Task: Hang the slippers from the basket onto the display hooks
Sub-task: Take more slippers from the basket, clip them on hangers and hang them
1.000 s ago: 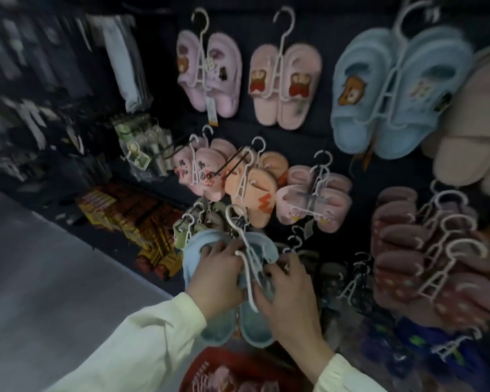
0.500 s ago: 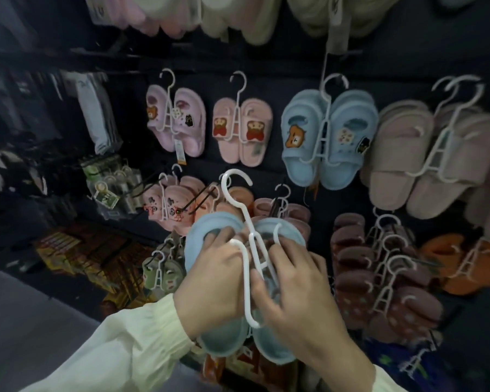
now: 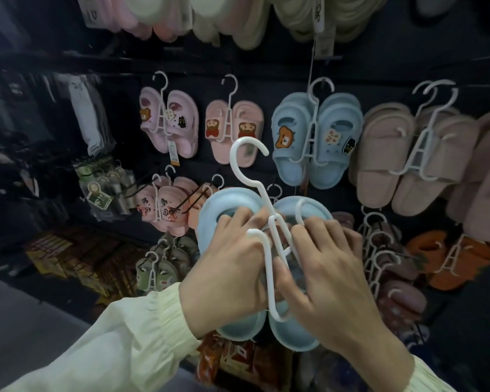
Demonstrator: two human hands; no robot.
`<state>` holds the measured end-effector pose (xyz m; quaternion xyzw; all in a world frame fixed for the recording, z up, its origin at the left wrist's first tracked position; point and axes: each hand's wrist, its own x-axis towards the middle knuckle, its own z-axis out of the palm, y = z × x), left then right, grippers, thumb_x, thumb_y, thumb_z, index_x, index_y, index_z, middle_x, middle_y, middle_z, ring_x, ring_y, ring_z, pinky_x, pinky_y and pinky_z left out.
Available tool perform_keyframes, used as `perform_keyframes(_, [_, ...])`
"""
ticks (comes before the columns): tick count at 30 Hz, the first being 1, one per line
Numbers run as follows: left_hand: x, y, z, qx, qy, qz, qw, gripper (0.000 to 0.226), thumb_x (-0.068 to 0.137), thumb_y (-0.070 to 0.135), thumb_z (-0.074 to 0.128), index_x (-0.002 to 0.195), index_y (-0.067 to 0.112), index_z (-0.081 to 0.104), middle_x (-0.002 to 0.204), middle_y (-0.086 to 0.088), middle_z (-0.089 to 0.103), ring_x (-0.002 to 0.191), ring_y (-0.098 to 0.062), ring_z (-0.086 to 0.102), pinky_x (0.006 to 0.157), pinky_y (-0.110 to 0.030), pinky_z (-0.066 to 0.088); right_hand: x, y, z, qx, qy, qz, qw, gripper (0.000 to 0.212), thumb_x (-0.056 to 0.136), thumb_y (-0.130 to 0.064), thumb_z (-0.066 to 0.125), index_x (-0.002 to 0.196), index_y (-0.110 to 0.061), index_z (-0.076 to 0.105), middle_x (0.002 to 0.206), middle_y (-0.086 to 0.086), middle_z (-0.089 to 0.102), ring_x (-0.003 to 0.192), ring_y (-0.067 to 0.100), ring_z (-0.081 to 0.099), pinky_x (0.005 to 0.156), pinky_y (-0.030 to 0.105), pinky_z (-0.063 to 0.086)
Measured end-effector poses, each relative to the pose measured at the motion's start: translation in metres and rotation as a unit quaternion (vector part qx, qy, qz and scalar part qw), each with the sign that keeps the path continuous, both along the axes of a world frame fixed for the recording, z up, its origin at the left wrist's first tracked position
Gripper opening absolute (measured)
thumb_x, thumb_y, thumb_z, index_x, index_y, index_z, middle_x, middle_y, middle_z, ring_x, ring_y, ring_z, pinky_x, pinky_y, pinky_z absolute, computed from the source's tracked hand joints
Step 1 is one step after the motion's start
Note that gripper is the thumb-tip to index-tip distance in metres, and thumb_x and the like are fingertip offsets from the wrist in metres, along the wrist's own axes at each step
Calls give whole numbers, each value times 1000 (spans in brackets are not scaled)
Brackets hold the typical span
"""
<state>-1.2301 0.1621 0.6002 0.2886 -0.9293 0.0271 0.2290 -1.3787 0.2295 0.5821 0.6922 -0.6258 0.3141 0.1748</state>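
Head view: a pair of pale blue slippers (image 3: 229, 205), smooth moulded foam with rounded toes and thick rims, is held up in front of the dark display wall (image 3: 266, 80), not yet hung on it. The pair sits on a white hanger (image 3: 268, 278) of glossy plastic rod, whose open curved hook rises free above the toes.

The left hand (image 3: 227, 267) lies over the left slipper, fingers curled into its opening and gripping it, back of the hand towards the camera. The right hand (image 3: 328, 273) grips the hanger, its thumb pressed against the lower frame and its fingers bent over the upper prongs. A cream ribbed sleeve (image 3: 130, 329) covers the left wrist.

On the wall hang a matching blue pair (image 3: 317, 137) with bear charms, a pink pair (image 3: 169, 123) and matte beige slippers (image 3: 408, 154), all on similar hangers.

Both hands hide the middle of the held pair. The top rows are cut off, and the left shelves are too blurred and dark to make out.
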Motion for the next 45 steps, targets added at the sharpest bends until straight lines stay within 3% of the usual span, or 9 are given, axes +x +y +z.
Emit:
perform_keyframes(7, [3, 6, 6, 11, -49, -47, 998, 68, 74, 60, 67, 133, 32, 47, 139, 6, 32, 121, -17, 35, 98, -41, 42, -11, 7, -7, -22, -28, -3, 999, 16, 91, -46, 40, 90, -32, 30, 95, -14, 33, 95, 8, 31, 85, 34, 27])
perform_keyframes(14, [21, -5, 5, 60, -64, -53, 995, 115, 75, 43, 82, 158, 13, 9, 153, 0, 12, 143, -21, 23, 119, -33, 27, -17, 19, -25, -10, -47, -49, 998, 21, 90, -47, 39, 84, -28, 35, 91, -9, 36, 94, 14, 35, 83, 39, 30])
perform_keyframes(16, [24, -8, 8, 70, -45, -41, 996, 119, 70, 45, 85, 158, 11, 12, 151, 4, 12, 136, -16, 31, 114, -22, 29, -17, 21, -30, 1, -50, -56, 997, 22, 91, -48, 39, 83, -28, 34, 92, -9, 37, 93, 14, 36, 83, 40, 31])
perform_keyframes(19, [27, -13, 14, 77, -11, -20, 997, 127, 58, 53, 89, 154, 7, 22, 147, 6, 18, 120, -18, 48, 105, -31, 44, -17, 24, -38, 6, -47, -65, 997, 23, 93, -52, 37, 84, -32, 29, 93, -11, 35, 93, 13, 35, 83, 39, 30])
perform_keyframes(24, [33, -17, 19, 102, 40, 19, 994, 147, 48, 70, 75, 158, 12, -3, 147, 8, 20, 125, -12, 38, 101, -14, 30, -10, 24, -50, 9, -33, -87, 996, 23, 102, -47, 24, 85, -33, 33, 95, -10, 40, 92, 16, 40, 83, 35, 24])
perform_keyframes(27, [34, -17, 18, 98, 67, 18, 993, 150, 46, 77, 66, 156, 13, -12, 145, 6, 25, 128, -10, 35, 105, -22, 35, -4, 22, -56, 15, -13, -103, 994, 26, 100, -45, 29, 85, -29, 42, 97, -7, 48, 94, 19, 45, 83, 37, 26])
perform_keyframes(34, [31, -6, 12, 91, 73, 24, 993, 152, 51, 63, 83, 154, 22, -22, 159, 9, 3, 120, -12, 46, 100, -25, 42, 6, 20, -61, 11, 0, -107, 994, 31, 98, -48, 33, 86, -26, 51, 98, -4, 53, 96, 21, 48, 83, 40, 28])
perform_keyframes(40, [28, 2, 8, 83, 64, 40, 994, 150, 53, 56, 86, 156, 20, -17, 164, 1, 2, 74, 3, 51, 75, 2, 36, 12, 18, -60, 26, 3, -120, 992, 37, 98, -50, 34, 87, -25, 59, 97, -2, 54, 96, 23, 50, 85, 42, 33])
perform_keyframes(45, [25, 6, 1, 64, 67, 58, 994, 148, 55, 58, 85, 157, 14, -13, 163, -6, 12, 91, -6, 53, 74, 6, 33, 14, 16, -59, 5, -8, -137, 991, 36, 98, -47, 38, 83, -23, 61, 96, -1, 56, 96, 23, 50, 85, 43, 32])
